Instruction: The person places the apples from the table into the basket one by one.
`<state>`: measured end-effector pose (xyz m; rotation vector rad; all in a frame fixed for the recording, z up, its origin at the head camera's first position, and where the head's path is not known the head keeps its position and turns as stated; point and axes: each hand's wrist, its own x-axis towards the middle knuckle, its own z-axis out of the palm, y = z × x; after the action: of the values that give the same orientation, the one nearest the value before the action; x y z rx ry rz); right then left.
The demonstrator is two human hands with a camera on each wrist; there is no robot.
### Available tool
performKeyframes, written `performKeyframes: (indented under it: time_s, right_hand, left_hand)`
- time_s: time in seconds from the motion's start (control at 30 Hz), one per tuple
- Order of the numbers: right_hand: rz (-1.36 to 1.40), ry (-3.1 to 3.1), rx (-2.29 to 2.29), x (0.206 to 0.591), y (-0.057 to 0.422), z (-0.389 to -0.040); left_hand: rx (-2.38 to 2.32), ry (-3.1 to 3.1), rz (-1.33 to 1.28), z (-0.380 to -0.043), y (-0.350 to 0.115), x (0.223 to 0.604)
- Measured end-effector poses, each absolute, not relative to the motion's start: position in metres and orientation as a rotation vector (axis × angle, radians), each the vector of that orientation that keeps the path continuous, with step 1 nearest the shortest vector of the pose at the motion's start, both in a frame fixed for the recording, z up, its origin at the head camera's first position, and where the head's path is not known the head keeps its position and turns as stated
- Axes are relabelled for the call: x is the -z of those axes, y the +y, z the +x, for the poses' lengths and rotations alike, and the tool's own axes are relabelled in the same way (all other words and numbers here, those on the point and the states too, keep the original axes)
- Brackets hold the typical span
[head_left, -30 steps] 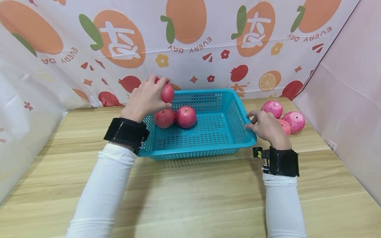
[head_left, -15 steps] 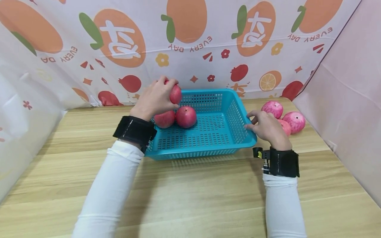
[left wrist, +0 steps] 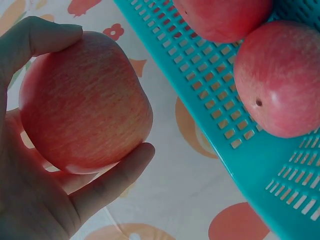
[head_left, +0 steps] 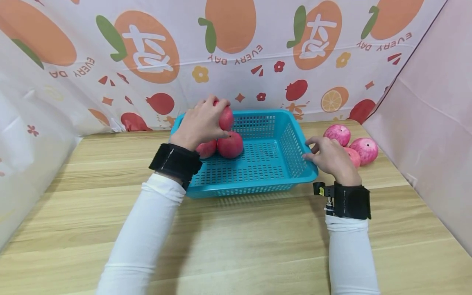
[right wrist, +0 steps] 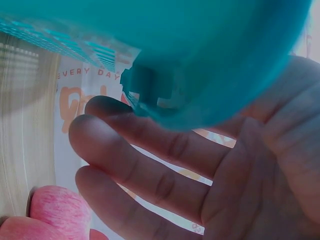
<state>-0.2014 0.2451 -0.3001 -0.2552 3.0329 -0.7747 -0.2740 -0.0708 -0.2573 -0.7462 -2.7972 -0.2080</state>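
Note:
My left hand (head_left: 200, 126) grips a red apple (head_left: 226, 119) above the back left part of a blue-green plastic basket (head_left: 243, 187). In the left wrist view the fingers and thumb curve round this apple (left wrist: 87, 105), which is clear of the basket wall. Two red apples lie side by side in the basket's left half: one apple (head_left: 230, 144) shows well, the other apple (head_left: 207, 149) is partly behind my left hand. My right hand (head_left: 330, 157) holds the basket's right rim, its fingers under the rim (right wrist: 200, 75) in the right wrist view.
Right of the basket, close behind my right hand, several apples sit on the wooden table (head_left: 236, 246): a pink apple (head_left: 337, 134), a streaked apple (head_left: 364, 150) and a partly hidden one (head_left: 353, 156). A fruit-print curtain (head_left: 228, 90) hangs directly behind the basket.
My left hand has carried its apple to the right over the basket, covering more of the left apple there. The right hand and the basket stay in place.

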Motion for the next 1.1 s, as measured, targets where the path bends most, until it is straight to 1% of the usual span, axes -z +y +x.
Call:
performKeyframes:
  time_s: [1.1]
  right_hand:
    - [-0.226, 3.041, 0.777, 0.299, 0.245, -0.204]
  left_hand:
    - [0.347, -2.817, -0.894, -0.281, -0.044, 0.263]
